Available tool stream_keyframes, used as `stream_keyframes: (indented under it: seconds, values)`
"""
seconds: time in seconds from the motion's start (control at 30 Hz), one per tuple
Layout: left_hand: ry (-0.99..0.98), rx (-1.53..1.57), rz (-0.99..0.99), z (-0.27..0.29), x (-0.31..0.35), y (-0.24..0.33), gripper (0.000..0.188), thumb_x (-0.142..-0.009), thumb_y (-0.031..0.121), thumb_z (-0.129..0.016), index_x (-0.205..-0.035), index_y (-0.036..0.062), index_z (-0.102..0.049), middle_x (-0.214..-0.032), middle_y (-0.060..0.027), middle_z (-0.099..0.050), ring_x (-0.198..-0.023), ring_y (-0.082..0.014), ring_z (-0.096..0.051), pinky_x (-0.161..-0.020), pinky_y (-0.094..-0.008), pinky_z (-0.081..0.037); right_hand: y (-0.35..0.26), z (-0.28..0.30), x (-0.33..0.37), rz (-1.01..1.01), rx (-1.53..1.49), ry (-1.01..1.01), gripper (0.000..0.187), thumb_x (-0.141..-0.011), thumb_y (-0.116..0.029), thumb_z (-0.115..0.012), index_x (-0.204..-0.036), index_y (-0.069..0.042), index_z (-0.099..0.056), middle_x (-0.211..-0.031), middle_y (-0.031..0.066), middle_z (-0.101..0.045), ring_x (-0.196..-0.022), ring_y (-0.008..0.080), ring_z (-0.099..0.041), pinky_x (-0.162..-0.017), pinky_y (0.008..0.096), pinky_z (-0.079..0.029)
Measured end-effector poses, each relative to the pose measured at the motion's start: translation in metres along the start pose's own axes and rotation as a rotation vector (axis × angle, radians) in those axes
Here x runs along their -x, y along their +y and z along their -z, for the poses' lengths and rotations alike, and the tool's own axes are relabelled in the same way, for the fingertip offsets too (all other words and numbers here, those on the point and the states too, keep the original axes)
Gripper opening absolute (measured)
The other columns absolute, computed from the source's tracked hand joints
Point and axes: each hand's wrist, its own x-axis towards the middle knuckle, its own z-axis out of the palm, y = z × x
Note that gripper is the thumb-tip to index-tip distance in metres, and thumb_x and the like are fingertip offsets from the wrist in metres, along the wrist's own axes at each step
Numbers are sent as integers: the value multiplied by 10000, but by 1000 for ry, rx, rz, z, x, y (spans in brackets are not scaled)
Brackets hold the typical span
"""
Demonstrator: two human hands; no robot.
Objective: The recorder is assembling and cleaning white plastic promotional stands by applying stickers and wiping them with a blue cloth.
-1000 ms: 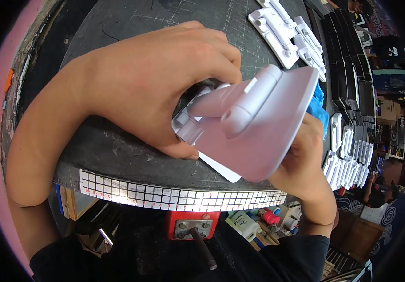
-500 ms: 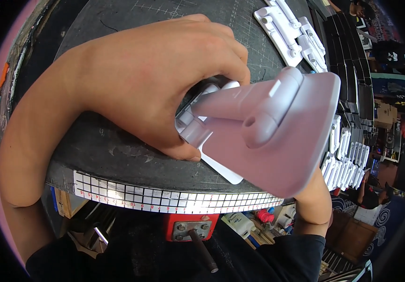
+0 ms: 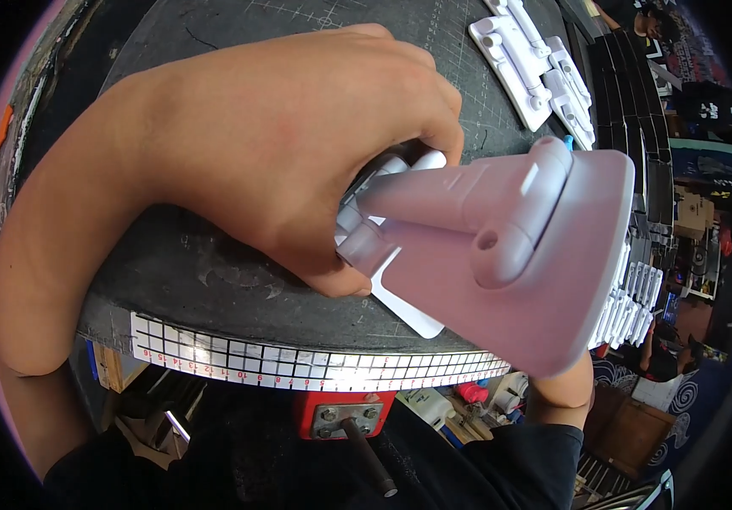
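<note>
Thumb and fingers of the left hand (image 3: 298,153) are closed around the hinged lower end of a white folding device stand (image 3: 502,263), thumb on the near side, fingers curled over the far side. Stand is unfolded: arm raised, broad support plate (image 3: 485,297) tilted up toward the camera. Base (image 3: 408,308) appears to lie flat on the black work mat (image 3: 238,272), near its front edge; the low hold probably pins the base and leaves the plate free. Right hand is hidden behind the plate, only its forearm (image 3: 563,389) showing, so its grip cannot be told.

Outward: gridded ruler strip (image 3: 315,364) along the front edge, red metal bracket (image 3: 308,415) with a rod below. Folded white stands (image 3: 515,76) lie toward the far right; more stands (image 3: 638,293) beyond, partly covered by the plate, which is the chief obstruction to view.
</note>
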Motion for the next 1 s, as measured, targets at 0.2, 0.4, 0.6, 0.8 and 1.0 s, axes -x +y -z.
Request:
stream_keyframes:
  seconds: [0.2,0.4,0.6,0.8,1.0]
  values:
    - [-47,31,31,0,1,-3,548,-628,293,-960,-1050,47,-713,-1016,-98,-691,-1019,-318,-664,-991,-429,-479,4,-2,2,19,-13,1,318,-750,-101,-836,-1043,-29,-738,-933,83,-678,-726,264,-651,-658,389,-492]
    - [-57,77,63,-2,-2,-2,565,-567,350,-958,-988,56,-722,-1001,-86,-647,-988,-311,-610,-957,-421,-421,8,7,4,26,-20,13,333,-726,-100,-829,-1033,-11,-736,-944,106,-688,-743,290,-665,-671,407,-514]
    - [-94,105,110,1,-2,0,584,-546,313,-951,-1010,51,-714,-1020,-94,-651,-1015,-316,-621,-970,-424,-427,14,10,7,45,-40,22,350,-701,-98,-822,-1023,7,-734,-955,128,-697,-760,316,-679,-683,425,-535]
    - [-78,59,84,1,-1,2,631,-512,280,-953,-1039,35,-706,-1040,-104,-651,-1035,-320,-621,-969,-425,-431,20,8,16,70,-62,21,367,-677,-97,-816,-1013,26,-733,-965,150,-707,-778,342,-693,-695,444,-556]
    - [-80,52,91,1,-1,2,655,-487,264,-959,-1049,36,-713,-1049,-100,-653,-1039,-309,-622,-973,-420,-433,27,-9,35,133,-90,-4,384,-653,-95,-809,-1003,44,-731,-976,172,-717,-795,368,-707,-707,462,-578]
